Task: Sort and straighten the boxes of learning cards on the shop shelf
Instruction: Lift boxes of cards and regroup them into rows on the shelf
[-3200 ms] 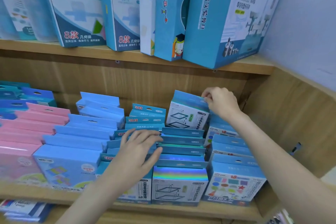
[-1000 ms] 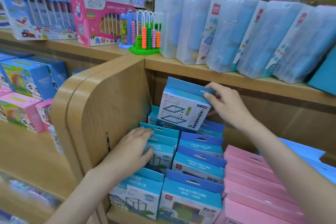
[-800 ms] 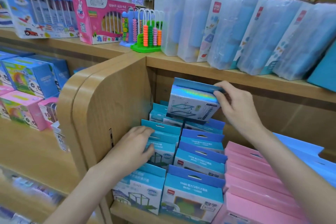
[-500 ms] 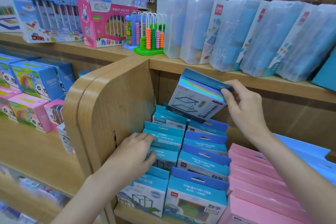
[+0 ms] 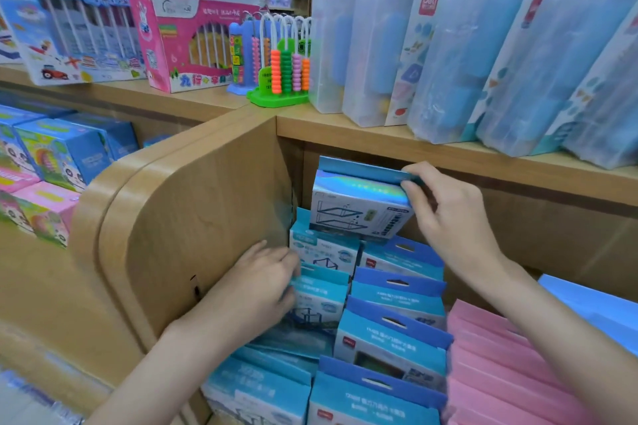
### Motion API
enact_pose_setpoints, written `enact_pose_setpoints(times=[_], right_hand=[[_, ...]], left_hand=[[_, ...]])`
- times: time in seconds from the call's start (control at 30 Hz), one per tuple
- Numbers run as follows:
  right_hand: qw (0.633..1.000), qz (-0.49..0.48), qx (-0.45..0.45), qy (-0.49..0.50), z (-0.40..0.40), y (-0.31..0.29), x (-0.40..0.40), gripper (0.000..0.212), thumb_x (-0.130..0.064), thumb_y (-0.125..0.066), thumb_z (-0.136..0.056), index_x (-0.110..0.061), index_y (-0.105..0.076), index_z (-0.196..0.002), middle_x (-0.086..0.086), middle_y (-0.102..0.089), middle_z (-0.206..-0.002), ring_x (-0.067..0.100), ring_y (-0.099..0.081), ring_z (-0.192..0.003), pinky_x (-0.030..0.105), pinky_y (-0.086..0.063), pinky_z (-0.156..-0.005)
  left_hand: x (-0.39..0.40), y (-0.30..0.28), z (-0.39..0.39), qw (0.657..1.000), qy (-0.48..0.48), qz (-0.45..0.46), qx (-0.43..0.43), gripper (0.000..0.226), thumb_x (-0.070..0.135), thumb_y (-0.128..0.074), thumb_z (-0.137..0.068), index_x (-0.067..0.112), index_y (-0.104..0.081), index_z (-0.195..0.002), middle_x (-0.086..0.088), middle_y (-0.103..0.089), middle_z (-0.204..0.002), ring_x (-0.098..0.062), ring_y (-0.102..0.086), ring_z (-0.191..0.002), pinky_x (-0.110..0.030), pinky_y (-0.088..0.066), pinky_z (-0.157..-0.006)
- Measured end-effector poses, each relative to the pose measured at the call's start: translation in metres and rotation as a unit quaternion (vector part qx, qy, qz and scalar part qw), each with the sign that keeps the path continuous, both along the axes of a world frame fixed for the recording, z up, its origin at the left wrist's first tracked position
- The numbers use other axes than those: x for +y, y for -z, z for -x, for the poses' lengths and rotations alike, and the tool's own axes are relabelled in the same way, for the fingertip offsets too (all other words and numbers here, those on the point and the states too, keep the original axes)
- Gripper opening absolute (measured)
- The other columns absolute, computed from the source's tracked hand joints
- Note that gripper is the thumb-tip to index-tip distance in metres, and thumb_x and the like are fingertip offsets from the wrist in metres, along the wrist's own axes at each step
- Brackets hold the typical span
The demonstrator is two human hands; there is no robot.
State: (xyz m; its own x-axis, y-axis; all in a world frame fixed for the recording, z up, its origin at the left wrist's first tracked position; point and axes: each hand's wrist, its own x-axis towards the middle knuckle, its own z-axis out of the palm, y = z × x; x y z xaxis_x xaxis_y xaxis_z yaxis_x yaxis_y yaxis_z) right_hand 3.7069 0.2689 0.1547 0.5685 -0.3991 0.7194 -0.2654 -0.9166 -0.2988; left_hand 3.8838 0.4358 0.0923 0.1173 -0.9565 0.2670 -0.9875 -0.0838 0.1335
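Lowered onto the teal row (image 5: pixel 321 252), holographic box (image 5: pixel 359 207) pinched in right grip (image 5: pixel 448 217); left grip (image 5: pixel 262 283) clasps teal boxes.

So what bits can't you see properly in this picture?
- Head view: the left hand has its fingertips tucked behind the teal card boxes.
- The small print on the white box with a shiny rainbow top, held by the right hand, is too small.
- The pink boxes are cut off by the edge.

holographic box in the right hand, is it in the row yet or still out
Out: the right hand pinches the holographic box by its top flap, above the back of the teal row.
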Motion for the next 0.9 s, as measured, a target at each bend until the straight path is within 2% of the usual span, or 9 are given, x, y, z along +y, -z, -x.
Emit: enact_pose_setpoints(times=[0.03, 0.1, 0.2, 0.27, 0.37, 0.53, 0.7, 0.8, 0.9], right_hand=[[1.000, 0.012, 0.002, -0.001, 0.000, 0.001, 0.000, 0.013, -0.018, -0.049, -0.094, -0.014, -0.058, -0.102, -0.003, -0.064, -0.086, 0.004, -0.053, -0.072, 0.011, -0.038, -0.058], [1.000, 0.023, 0.000, -0.005, -0.002, 0.002, -0.001, 0.012, -0.017, -0.049, -0.094, -0.015, -0.057, -0.102, -0.003, -0.064, -0.085, 0.004, -0.051, -0.071, 0.013, -0.039, -0.058], [1.000, 0.011, -0.003, -0.012, -0.006, 0.004, -0.003, 0.011, -0.016, -0.050, -0.093, -0.014, -0.057, -0.102, -0.002, -0.065, -0.084, 0.006, -0.055, -0.070, 0.021, -0.045, -0.057], [1.000, 0.002, 0.002, -0.021, -0.009, 0.006, -0.003, 0.011, -0.018, -0.050, -0.093, -0.015, -0.057, -0.101, -0.004, -0.064, -0.083, 0.002, -0.055, -0.071, 0.014, -0.044, -0.057], [0.999, -0.024, 0.022, -0.044, -0.013, 0.009, 0.001, 0.010, -0.021, -0.050, -0.094, -0.017, -0.057, -0.099, -0.008, -0.063, -0.083, -0.002, -0.055, -0.071, 0.011, -0.042, -0.057], [0.994, -0.029, 0.084, -0.065, -0.031, 0.008, 0.011, 0.010, -0.019, -0.049, -0.094, -0.013, -0.056, -0.098, 0.004, -0.067, -0.079, 0.017, -0.061, -0.069, 0.036, -0.049, -0.058], [0.993, -0.073, 0.073, -0.050, -0.039, 0.001, 0.010, 0.011, -0.020, -0.049, -0.094, -0.014, -0.058, -0.098, 0.001, -0.065, -0.079, 0.009, -0.058, -0.061, 0.026, -0.046, -0.051], [0.981, -0.137, 0.134, -0.041, -0.047, 0.015, 0.007, 0.012, -0.019, -0.049, -0.093, -0.016, -0.060, -0.095, 0.007, -0.068, -0.075, 0.020, -0.065, -0.061, 0.043, -0.054, -0.060], [0.964, -0.186, 0.185, -0.038, -0.055, 0.035, -0.001, 0.012, -0.017, -0.048, -0.094, -0.018, -0.060, -0.094, 0.011, -0.069, -0.076, 0.024, -0.067, -0.061, 0.045, -0.055, -0.062]], left_hand=[[0.002, 0.001, 0.000, 1.000, 0.009, 0.018, -0.009, 0.017, 0.024, -0.049, -0.072, 0.018, -0.059, -0.085, 0.004, -0.064, -0.083, -0.016, -0.063, -0.080, -0.030, -0.046, -0.091], [0.006, -0.001, 0.002, 1.000, 0.008, 0.011, -0.008, 0.018, 0.030, -0.045, -0.076, 0.021, -0.060, -0.082, 0.008, -0.062, -0.076, -0.012, -0.061, -0.069, -0.018, -0.041, -0.074], [0.009, -0.003, 0.007, 1.000, 0.000, -0.003, 0.030, 0.022, 0.033, -0.043, -0.085, 0.020, -0.060, -0.089, 0.009, -0.060, -0.086, -0.011, -0.058, -0.080, -0.013, -0.031, -0.073], [0.008, 0.001, 0.005, 1.000, -0.004, 0.004, 0.017, 0.018, 0.033, -0.044, -0.080, 0.022, -0.059, -0.080, 0.010, -0.060, -0.076, -0.010, -0.059, -0.070, -0.017, -0.032, -0.069], [0.008, 0.003, 0.004, 0.999, -0.002, -0.004, 0.040, 0.014, 0.030, -0.049, -0.081, 0.021, -0.059, -0.082, 0.008, -0.060, -0.079, -0.012, -0.058, -0.074, -0.019, -0.031, -0.072], [0.011, 0.004, 0.003, 0.999, -0.006, -0.011, 0.035, 0.016, 0.029, -0.049, -0.083, 0.020, -0.062, -0.088, 0.008, -0.061, -0.087, -0.011, -0.059, -0.084, -0.017, -0.033, -0.080], [0.014, 0.002, 0.004, 0.999, -0.005, 0.031, -0.016, 0.036, 0.031, -0.038, -0.076, 0.013, -0.068, -0.086, 0.005, -0.065, -0.086, -0.009, -0.053, -0.084, -0.019, -0.037, -0.082], [0.013, 0.000, 0.003, 0.998, -0.011, 0.043, -0.040, 0.024, 0.020, -0.053, -0.069, 0.011, -0.070, -0.084, 0.001, -0.066, -0.087, -0.010, -0.053, -0.088, -0.018, -0.037, -0.082], [0.008, -0.004, 0.006, 0.999, -0.033, -0.025, -0.031, 0.046, 0.001, -0.049, -0.083, 0.000, -0.046, -0.129, -0.008, -0.043, -0.135, -0.025, -0.040, -0.126, -0.016, -0.026, -0.101]])
